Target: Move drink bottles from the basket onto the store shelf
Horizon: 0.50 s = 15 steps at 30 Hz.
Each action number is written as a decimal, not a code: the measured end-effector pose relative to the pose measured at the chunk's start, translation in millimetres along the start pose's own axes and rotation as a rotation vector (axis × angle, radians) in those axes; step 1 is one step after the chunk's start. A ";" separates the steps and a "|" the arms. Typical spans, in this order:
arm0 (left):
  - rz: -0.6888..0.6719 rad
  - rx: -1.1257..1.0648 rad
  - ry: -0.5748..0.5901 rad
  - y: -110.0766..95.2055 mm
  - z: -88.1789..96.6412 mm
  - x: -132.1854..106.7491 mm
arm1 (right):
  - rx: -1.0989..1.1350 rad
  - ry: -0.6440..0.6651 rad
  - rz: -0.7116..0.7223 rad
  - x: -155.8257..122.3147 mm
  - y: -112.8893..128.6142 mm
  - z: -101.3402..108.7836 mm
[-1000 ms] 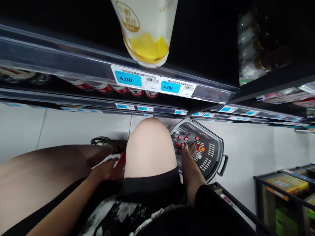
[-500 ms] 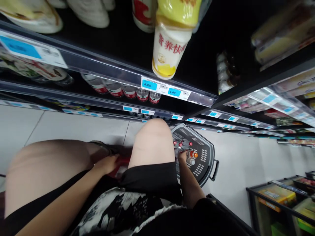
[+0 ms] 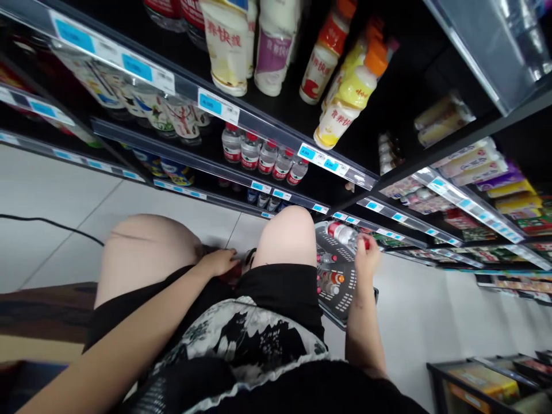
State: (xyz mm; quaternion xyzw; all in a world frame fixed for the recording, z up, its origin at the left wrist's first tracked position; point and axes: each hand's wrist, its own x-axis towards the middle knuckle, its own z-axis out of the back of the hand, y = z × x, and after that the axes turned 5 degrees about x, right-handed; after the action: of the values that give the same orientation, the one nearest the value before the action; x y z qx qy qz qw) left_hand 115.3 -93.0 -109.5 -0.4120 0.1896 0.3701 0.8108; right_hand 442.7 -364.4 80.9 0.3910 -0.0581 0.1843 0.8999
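At the drinks shelves (image 3: 267, 129), the right hand (image 3: 366, 256) grasps a water bottle (image 3: 344, 234) by its capped end above a shopping basket (image 3: 346, 261).

That one-ended hold could slip; what the left hand (image 3: 218, 263) grips, I can't tell.

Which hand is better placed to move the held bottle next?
Right, probably: the right hand grips the bottle by one end, over the basket in this view. The left hand is beyond the right knee, farther away.

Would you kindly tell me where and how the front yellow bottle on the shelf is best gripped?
Probably round the middle of the yellow bottle, from the front right: it stands upright, rounded, at the front edge of the shelf, with another bottle to its left.
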 end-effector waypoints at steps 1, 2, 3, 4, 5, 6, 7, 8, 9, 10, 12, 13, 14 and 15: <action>0.006 -0.033 -0.006 -2.7 1.3 -2.8 | 0.142 -0.075 0.046 2.3 20.4 3.2; 0.010 -0.074 -0.012 -5.7 2.8 -5.6 | 0.280 -0.127 0.066 3.7 41.0 3.1; 0.010 -0.124 -0.020 -9.1 4.5 -8.5 | 0.427 -0.150 0.054 4.2 61.2 -0.2; 0.004 -0.179 -0.030 -12.7 6.7 -11.5 | 0.586 -0.139 0.011 3.6 80.7 -6.9; -0.005 -0.242 -0.040 -16.6 9.3 -14.7 | 0.742 -0.099 -0.055 1.6 99.0 -16.6; -0.016 -0.310 -0.050 -20.5 12.5 -18.2 | 0.883 -0.029 -0.132 -2.2 115.8 -29.1; -0.027 -0.378 -0.057 -24.2 16.3 -22.1 | 1.004 0.062 -0.209 -8.1 130.8 -43.7; -0.040 -0.437 -0.064 -27.6 20.7 -26.3 | 1.097 0.163 -0.280 -16.3 143.7 -59.8; -0.053 -0.511 -0.064 -30.4 25.5 -31.1 | 1.162 0.269 -0.336 -26.8 154.2 -76.5; -0.065 -0.613 -0.051 -32.4 30.5 -36.3 | 1.199 0.365 -0.371 -39.2 162.3 -93.0; -0.086 -0.903 0.010 -34.2 39.6 -47.7 | 1.193 0.518 -0.384 -67.0 170.9 -122.2; -0.092 -1.075 0.047 -34.1 43.4 -53.5 | 1.162 0.580 -0.365 -80.4 171.8 -133.8; -0.091 -1.245 0.085 -33.6 46.4 -59.1 | 1.121 0.637 -0.335 -92.2 170.8 -143.0; -0.086 -1.390 0.120 -32.9 48.8 -64.3 | 1.080 0.688 -0.301 -101.6 168.5 -149.8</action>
State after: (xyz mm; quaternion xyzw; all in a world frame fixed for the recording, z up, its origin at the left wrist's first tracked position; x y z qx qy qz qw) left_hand 98.3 -94.8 -24.0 -0.8621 -0.0632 0.3496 0.3614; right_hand 279.2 -179.3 67.6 0.7104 0.3888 0.1741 0.5603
